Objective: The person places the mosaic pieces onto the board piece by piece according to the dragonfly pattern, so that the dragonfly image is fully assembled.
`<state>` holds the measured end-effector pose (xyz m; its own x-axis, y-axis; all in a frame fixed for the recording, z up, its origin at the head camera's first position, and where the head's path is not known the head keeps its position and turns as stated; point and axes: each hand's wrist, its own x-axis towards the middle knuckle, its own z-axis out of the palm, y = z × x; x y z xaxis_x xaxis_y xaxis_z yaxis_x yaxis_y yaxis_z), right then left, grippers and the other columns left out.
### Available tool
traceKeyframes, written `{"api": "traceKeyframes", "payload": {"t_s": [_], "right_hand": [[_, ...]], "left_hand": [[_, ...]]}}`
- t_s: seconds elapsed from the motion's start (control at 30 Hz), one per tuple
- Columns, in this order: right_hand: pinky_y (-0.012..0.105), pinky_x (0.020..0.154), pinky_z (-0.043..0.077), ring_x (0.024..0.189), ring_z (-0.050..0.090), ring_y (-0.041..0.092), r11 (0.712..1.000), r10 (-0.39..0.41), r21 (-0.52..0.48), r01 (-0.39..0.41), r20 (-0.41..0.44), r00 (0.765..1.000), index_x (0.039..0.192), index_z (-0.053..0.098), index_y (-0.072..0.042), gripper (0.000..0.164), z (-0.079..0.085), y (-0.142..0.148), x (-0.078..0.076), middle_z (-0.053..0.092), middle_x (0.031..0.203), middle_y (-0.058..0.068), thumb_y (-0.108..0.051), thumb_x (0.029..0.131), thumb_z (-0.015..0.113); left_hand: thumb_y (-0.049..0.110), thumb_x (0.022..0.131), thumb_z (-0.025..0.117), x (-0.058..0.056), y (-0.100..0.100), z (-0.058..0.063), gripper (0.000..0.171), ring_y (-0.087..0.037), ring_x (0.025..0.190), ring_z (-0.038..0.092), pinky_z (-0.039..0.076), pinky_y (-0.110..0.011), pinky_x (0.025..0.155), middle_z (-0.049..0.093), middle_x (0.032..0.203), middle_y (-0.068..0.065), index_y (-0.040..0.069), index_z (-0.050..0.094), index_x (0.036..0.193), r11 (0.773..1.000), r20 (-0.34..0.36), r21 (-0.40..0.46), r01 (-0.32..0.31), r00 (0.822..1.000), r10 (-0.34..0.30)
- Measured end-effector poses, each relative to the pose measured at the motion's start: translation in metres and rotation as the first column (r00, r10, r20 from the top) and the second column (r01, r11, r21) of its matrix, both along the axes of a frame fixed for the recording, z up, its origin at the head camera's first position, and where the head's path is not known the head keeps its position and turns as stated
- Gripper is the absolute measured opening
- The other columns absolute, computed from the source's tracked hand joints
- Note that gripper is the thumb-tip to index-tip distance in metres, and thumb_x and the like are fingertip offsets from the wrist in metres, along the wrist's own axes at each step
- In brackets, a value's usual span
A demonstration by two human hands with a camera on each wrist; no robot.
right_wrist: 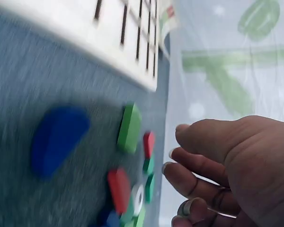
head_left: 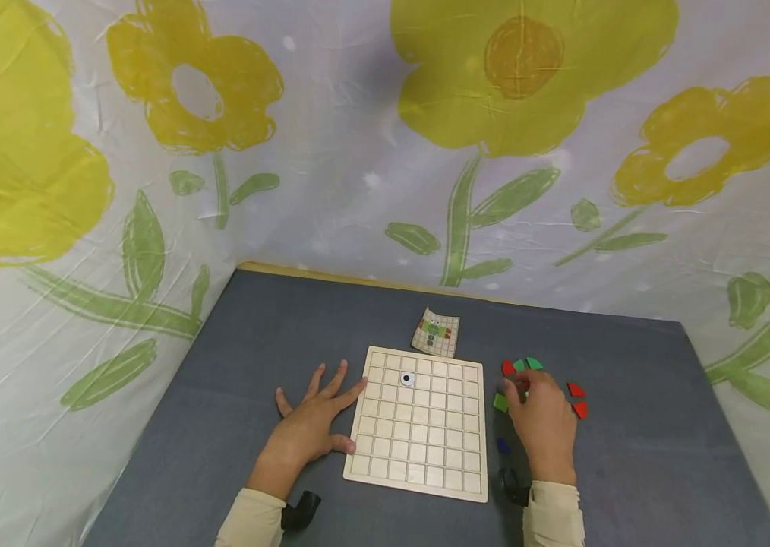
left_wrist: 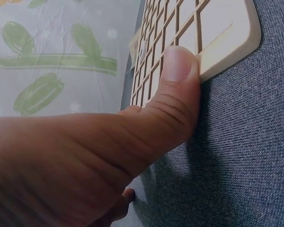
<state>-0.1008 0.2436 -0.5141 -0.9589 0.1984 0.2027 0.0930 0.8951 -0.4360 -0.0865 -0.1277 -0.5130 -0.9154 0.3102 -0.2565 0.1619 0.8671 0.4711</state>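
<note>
A pale wooden grid board (head_left: 419,434) lies on the dark table, with a round white eye piece (head_left: 407,378) in its upper left part. My left hand (head_left: 313,425) is spread at the board's left side, thumb and index fingertip on its edge. In the left wrist view the thumb (left_wrist: 177,68) presses on the rim near a corner. My right hand (head_left: 542,414) hovers over loose coloured pieces right of the board, its fingers loosely bent with nothing visible between them. Below it in the right wrist view are a blue piece (right_wrist: 59,139), a green block (right_wrist: 129,128) and a red piece (right_wrist: 119,190).
A printed pattern card (head_left: 436,333) with a curled corner stands behind the board. Red pieces (head_left: 575,390) lie to the right of my right hand, and a green quarter piece (head_left: 534,364) beyond it. A flowered cloth (head_left: 337,190) hangs behind the table.
</note>
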Motion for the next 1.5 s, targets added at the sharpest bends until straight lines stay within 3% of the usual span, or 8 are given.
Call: {"api": "traceKeyframes", "payload": {"t_s": [0.3,0.63,1.07,1.5], "right_hand": [[0.06,0.063,0.057,0.084,0.071,0.041,0.997,-0.078,-0.005,0.078,0.061,0.995,0.115,0.076,-0.003,0.031,0.0,0.022,0.008,0.07,0.107,0.018,-0.028,0.096,0.078],[0.061,0.06,0.055,0.078,0.068,0.044,0.995,-0.097,-0.008,0.099,0.123,0.988,0.116,0.073,0.001,0.034,-0.006,0.025,0.009,0.065,0.105,0.022,-0.027,0.097,0.077],[0.062,0.059,0.055,0.076,0.068,0.047,0.993,-0.114,-0.009,0.117,0.136,0.984,0.113,0.075,0.001,0.029,-0.006,0.025,0.003,0.067,0.1,0.023,-0.02,0.094,0.079],[0.062,0.067,0.057,0.082,0.069,0.047,1.0,-0.014,0.003,0.014,0.056,0.998,0.116,0.075,0.004,0.031,0.0,0.006,-0.003,0.067,0.108,0.029,-0.015,0.092,0.078]], "left_hand": [[0.04,0.07,0.09,0.001,0.0,0.001,0.108,-0.041,0.163,0.004,-0.002,-0.094,0.104,0.015,0.177,-0.003,0.037,0.038,0.165,1.0,-0.007,-0.003,0.002,1.0,-0.002],[0.041,0.071,0.089,0.002,-0.002,-0.001,0.108,-0.041,0.163,0.004,-0.001,-0.095,0.104,0.015,0.177,-0.003,0.037,0.038,0.165,1.0,-0.005,-0.012,0.004,1.0,-0.004],[0.041,0.072,0.089,0.001,-0.002,0.0,0.108,-0.04,0.164,0.003,-0.002,-0.094,0.105,0.013,0.178,-0.001,0.038,0.036,0.166,1.0,0.01,-0.008,0.008,1.0,-0.008],[0.042,0.072,0.088,0.0,-0.003,-0.003,0.107,-0.04,0.164,0.002,-0.002,-0.094,0.105,0.013,0.178,-0.001,0.039,0.035,0.166,1.0,0.001,-0.012,0.014,1.0,-0.014]]}}
